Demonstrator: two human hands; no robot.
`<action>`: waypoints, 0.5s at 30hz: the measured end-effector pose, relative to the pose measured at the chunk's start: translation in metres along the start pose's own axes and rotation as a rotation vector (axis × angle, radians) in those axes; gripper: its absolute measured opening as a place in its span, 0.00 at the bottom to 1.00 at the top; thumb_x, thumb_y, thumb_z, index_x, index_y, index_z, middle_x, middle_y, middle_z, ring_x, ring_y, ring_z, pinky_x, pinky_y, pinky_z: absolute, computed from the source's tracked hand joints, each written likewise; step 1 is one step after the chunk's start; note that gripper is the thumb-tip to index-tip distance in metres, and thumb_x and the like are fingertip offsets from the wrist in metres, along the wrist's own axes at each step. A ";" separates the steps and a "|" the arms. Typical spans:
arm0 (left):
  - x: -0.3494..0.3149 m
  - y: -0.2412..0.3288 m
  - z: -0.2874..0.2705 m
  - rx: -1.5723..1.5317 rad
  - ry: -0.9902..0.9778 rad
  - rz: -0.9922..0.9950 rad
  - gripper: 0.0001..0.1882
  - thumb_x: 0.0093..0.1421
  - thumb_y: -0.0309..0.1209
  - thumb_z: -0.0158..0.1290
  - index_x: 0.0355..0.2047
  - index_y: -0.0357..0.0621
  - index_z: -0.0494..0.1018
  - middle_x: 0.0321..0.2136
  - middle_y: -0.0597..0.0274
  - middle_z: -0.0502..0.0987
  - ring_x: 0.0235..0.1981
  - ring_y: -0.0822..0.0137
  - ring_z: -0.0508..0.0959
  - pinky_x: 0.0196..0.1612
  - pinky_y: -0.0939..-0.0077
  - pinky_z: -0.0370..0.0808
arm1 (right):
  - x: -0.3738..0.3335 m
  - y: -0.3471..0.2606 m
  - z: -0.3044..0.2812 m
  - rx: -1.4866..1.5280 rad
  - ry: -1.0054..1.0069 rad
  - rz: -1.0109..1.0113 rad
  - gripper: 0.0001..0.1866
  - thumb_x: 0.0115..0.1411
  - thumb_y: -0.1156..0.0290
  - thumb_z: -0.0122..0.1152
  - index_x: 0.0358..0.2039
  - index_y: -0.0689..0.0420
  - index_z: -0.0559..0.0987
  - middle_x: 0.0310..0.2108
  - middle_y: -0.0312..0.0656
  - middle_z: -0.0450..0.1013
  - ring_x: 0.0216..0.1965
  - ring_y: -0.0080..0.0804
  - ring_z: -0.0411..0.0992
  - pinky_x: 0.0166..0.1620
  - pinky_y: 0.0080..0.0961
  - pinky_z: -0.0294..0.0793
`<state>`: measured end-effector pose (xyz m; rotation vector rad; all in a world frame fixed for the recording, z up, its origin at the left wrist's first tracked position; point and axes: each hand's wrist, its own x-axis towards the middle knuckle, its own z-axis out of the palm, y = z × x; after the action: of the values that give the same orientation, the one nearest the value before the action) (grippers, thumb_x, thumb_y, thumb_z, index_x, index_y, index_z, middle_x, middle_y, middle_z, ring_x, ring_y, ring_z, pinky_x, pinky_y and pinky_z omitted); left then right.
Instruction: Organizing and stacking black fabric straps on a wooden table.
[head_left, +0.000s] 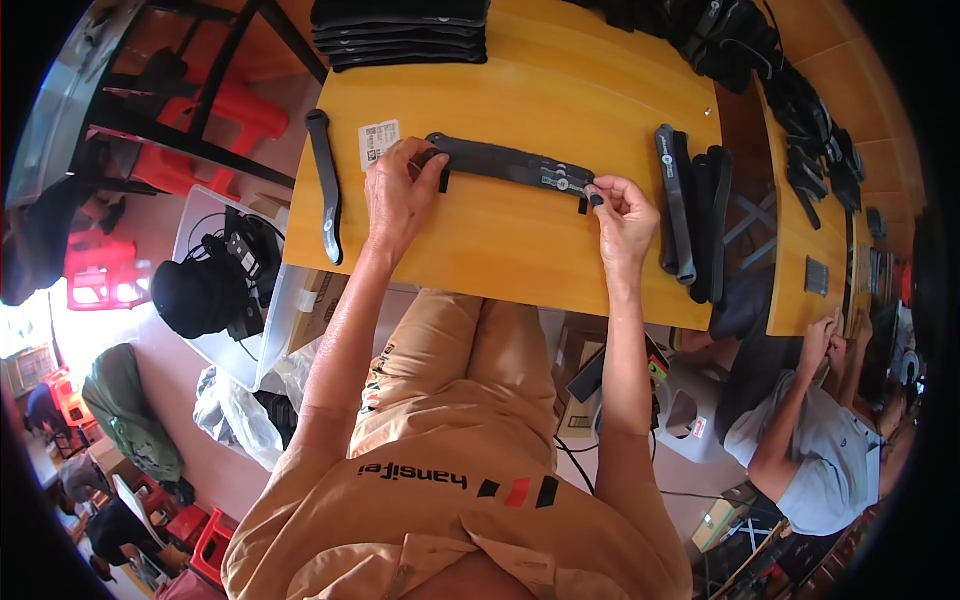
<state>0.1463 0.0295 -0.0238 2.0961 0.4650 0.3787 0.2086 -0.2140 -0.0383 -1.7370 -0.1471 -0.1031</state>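
A dark grey fabric strap [495, 165] with light printed marks near its right end is stretched over the wooden table between my two hands. Its left end is pinched between the thumb and fingers of my left hand [400, 195]; a short black tab hangs below there. With thumb and fingers closed, my right hand [625, 220] grips the other end, where another small black tab hangs down. Just beyond my left hand lies a white printed label sheet [372, 140], partly covered by the fingers. A single similar strap [325, 185] rests by the table's left edge.
Several dark straps [680, 205] lie side by side at the right of the table [480, 255]. Folded black pieces [400, 35] are stacked at the far left. A white bin [275, 330] with black items stands left below. A co-worker [810, 450] sits at an adjoining table on the right.
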 end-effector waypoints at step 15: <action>-0.002 -0.002 0.008 0.010 0.097 -0.048 0.10 0.52 0.31 0.56 0.30 0.37 0.73 0.23 0.56 0.75 0.22 0.62 0.75 0.29 0.72 0.71 | -0.003 0.001 0.005 -0.160 0.032 -0.028 0.06 0.49 0.87 0.61 0.29 0.65 0.77 0.24 0.35 0.71 0.23 0.16 0.68 0.27 0.11 0.66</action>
<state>0.1478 0.0242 -0.0301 2.0790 0.5747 0.4516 0.2058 -0.2098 -0.0407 -1.8922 -0.1424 -0.1669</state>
